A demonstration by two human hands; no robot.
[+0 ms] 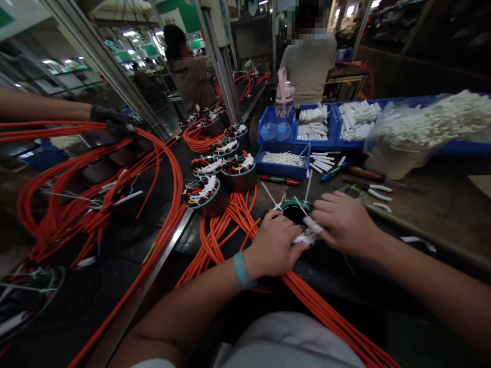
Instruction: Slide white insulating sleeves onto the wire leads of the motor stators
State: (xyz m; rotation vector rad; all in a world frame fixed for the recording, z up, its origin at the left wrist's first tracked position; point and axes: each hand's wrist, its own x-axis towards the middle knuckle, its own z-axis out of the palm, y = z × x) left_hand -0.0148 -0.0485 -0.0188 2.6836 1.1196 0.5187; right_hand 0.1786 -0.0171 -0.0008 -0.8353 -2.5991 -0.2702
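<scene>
Dim factory space lies behind a dark bench (447,202), across which orange cables (326,309) run toward the near edge; a blue bin (282,169) of thin white ties sits farther off. At the near centre, the right hand (343,220) has its grip clamped on a white sleeve (312,225), while the left hand (274,243) grips the near left of the wired ring (293,203), fingers closed. Good work here probably means the left steadying the rim, the right pinching close to the sleeve's end, and the upright tie (308,185) kept clear of the fingers.
</scene>
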